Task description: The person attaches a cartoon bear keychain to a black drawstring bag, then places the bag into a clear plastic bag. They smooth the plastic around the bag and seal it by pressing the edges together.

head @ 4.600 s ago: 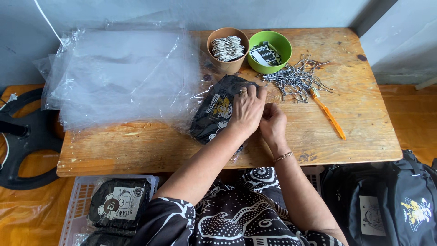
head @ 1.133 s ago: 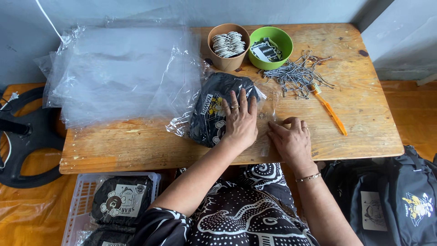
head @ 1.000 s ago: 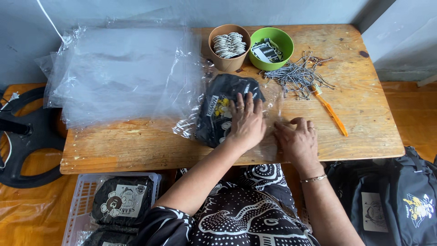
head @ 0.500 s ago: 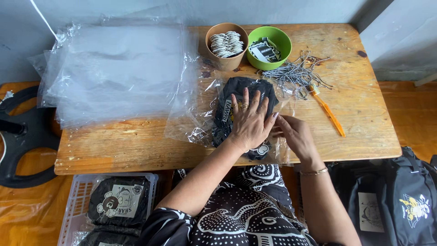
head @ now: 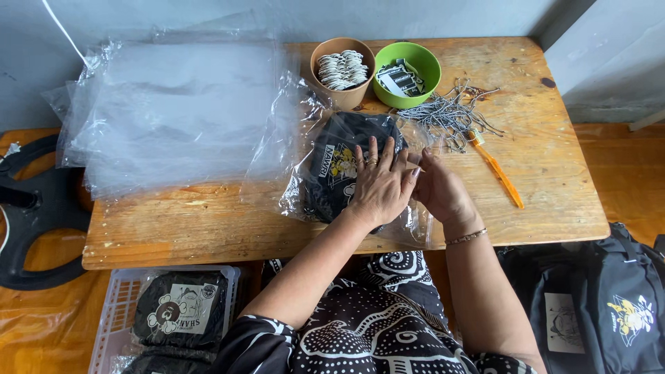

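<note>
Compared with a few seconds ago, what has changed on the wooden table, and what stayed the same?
The black folded garment in its clear plastic bag was turned from slanted to nearly upright. The left hand presses flat on it; the right hand slid from the table edge to the bag's right side. The brown bowl, green bowl, orange tool and bag stack stayed.

One head-worn camera looks steeply down from close above the wooden table [head: 208, 228]. It faces the wall at 12 o'clock.

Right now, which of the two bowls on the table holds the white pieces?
The brown bowl, left of the green bowl. The green one holds dark and white cards instead.
</note>
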